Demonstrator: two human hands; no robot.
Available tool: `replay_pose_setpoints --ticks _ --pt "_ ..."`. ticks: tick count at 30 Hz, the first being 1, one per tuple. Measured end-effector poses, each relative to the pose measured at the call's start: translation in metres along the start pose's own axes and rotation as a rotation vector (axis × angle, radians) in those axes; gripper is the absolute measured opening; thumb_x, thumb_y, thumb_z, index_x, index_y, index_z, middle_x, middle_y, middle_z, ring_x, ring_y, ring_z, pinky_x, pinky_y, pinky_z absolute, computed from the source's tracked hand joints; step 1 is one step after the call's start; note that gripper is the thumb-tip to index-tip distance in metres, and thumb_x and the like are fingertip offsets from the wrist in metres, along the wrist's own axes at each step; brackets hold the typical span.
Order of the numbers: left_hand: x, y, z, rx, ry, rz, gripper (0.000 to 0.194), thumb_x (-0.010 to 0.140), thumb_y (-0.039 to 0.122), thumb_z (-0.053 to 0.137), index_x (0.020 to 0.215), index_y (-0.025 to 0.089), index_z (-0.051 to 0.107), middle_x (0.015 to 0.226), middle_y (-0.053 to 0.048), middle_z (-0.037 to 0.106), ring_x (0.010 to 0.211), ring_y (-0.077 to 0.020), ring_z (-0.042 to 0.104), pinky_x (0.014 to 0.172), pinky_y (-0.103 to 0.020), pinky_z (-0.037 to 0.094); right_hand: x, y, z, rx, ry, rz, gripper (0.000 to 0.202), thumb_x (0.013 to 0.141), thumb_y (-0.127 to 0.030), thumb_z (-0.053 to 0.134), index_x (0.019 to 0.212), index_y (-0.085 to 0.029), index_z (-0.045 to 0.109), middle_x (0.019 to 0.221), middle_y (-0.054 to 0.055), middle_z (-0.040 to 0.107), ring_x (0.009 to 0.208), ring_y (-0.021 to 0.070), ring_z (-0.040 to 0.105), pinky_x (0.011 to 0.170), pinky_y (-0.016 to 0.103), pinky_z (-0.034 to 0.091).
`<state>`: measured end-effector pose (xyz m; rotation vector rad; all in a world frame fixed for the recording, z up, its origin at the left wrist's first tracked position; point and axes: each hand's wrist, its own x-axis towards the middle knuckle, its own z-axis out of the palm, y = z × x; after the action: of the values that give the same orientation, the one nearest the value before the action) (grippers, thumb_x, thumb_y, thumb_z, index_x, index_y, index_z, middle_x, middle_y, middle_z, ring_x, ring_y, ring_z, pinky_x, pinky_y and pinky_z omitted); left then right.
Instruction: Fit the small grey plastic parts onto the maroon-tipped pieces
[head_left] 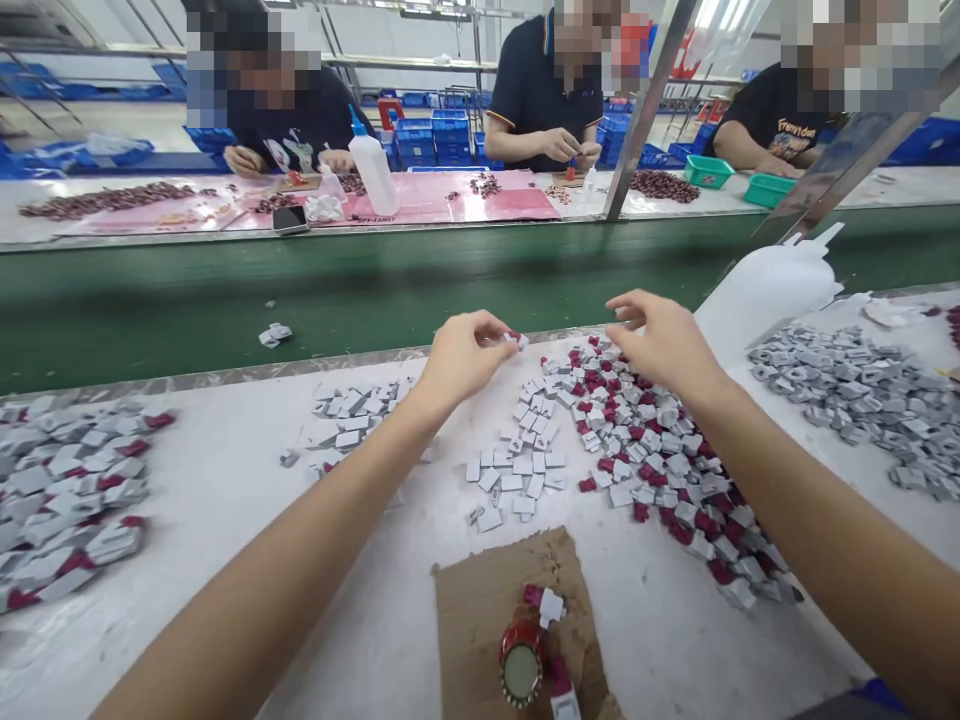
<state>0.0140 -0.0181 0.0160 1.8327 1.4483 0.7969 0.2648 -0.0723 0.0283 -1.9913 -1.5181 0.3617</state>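
Near the far edge of the white table, my left hand pinches a small white and dark red part between thumb and fingertips. To its right my right hand hovers over the far end of a pile of white and dark red parts, fingers apart and nothing visible between them. Loose light grey blocks lie between my forearms. On a piece of brown cardboard nearest me stand a red round object with a pale top and two white and dark red parts.
Grey and dark red parts cover the left side; grey pieces lie at the right beside a white bag. Beyond the green belt, three people sit at another table. A metal post rises there.
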Motion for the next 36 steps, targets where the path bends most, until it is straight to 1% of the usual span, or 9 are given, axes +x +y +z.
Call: replay_pose_setpoints --ticks 4,8,13,15,18,21,27,31,36 --pt "0.059 -0.019 0.011 0.053 0.135 -0.106 0.008 0.091 0.013 0.080 0.091 0.019 0.074 0.109 -0.014 0.082 0.104 -0.0295 0.075 0.093 -0.043 0.059 0.078 0.023 0.011 -0.080 0.036 0.103 0.024 0.083 -0.018 0.081 0.107 -0.015 0.083 0.123 0.023 0.081 0.119 0.0432 0.074 0.107 0.058 0.054" --pt "0.078 -0.031 0.011 0.101 0.149 -0.184 0.014 0.090 0.007 0.076 0.100 0.017 0.073 0.115 -0.017 0.080 0.116 -0.0333 0.075 0.101 -0.045 0.057 0.094 0.019 0.022 -0.022 0.006 0.115 0.009 0.075 -0.013 0.084 0.079 -0.019 0.077 0.094 0.018 0.082 0.111 0.0407 0.076 0.103 0.050 0.057" --pt "0.020 -0.015 -0.002 0.104 0.096 -0.050 0.041 0.095 0.015 0.078 0.134 0.020 0.070 0.145 -0.016 0.071 0.142 -0.0351 0.061 0.118 -0.050 0.049 0.022 -0.016 0.019 0.250 -0.101 0.028 0.014 0.095 -0.033 0.078 0.105 -0.023 0.080 0.094 0.010 0.084 0.092 0.0304 0.082 0.087 0.045 0.065" --pt "-0.022 -0.004 -0.008 -0.076 -0.118 0.211 0.037 0.104 0.022 0.071 0.140 0.025 0.069 0.139 -0.009 0.076 0.128 -0.0263 0.070 0.108 -0.040 0.056 -0.024 -0.025 0.016 0.532 -0.256 -0.025 0.027 0.097 -0.046 0.081 0.111 -0.024 0.078 0.089 0.008 0.084 0.085 0.0274 0.082 0.082 0.043 0.066" --pt "-0.078 0.008 -0.013 -0.398 -0.328 0.341 0.022 0.110 0.025 0.062 0.129 0.023 0.074 0.123 -0.007 0.082 0.114 -0.0222 0.077 0.101 -0.037 0.060 -0.086 -0.030 0.013 0.860 -0.426 -0.006 0.033 0.096 -0.053 0.086 0.110 -0.025 0.075 0.084 0.004 0.083 0.081 0.0249 0.082 0.075 0.039 0.066" --pt "-0.111 0.008 -0.014 -0.503 -0.333 0.264 0.013 0.108 0.026 0.069 0.115 0.023 0.078 0.110 -0.004 0.084 0.102 -0.0204 0.078 0.094 -0.035 0.060 -0.125 -0.026 0.012 0.977 -0.452 0.043 0.029 0.101 -0.054 0.083 0.110 -0.027 0.077 0.084 0.001 0.081 0.077 0.0213 0.082 0.075 0.035 0.067" --pt "-0.140 0.001 -0.009 -0.570 -0.428 -0.005 0.012 0.103 0.033 0.074 0.105 0.022 0.080 0.095 -0.003 0.082 0.084 -0.0186 0.074 0.077 -0.032 0.057 -0.164 -0.017 0.009 0.671 -0.263 -0.221 0.018 0.103 -0.035 0.083 0.121 -0.035 0.084 0.116 0.002 0.085 0.104 0.0210 0.083 0.091 0.030 0.068" --pt "-0.147 -0.001 -0.009 -0.440 -0.534 -0.032 0.020 0.106 0.040 0.071 0.105 0.022 0.081 0.096 -0.003 0.082 0.088 -0.0208 0.074 0.078 -0.034 0.056 -0.183 -0.009 0.009 0.536 -0.182 -0.311 0.016 0.103 -0.031 0.082 0.117 -0.037 0.087 0.107 -0.001 0.087 0.095 0.0192 0.083 0.084 0.026 0.068" --pt "-0.137 -0.019 -0.008 0.020 -0.201 0.151 0.016 0.106 0.029 0.067 0.117 0.022 0.076 0.114 -0.008 0.078 0.108 -0.0275 0.071 0.094 -0.043 0.056 -0.212 0.010 0.008 0.513 -0.137 -0.201 0.008 0.101 -0.036 0.084 0.107 -0.036 0.089 0.099 0.000 0.089 0.087 0.0201 0.086 0.073 0.021 0.069"
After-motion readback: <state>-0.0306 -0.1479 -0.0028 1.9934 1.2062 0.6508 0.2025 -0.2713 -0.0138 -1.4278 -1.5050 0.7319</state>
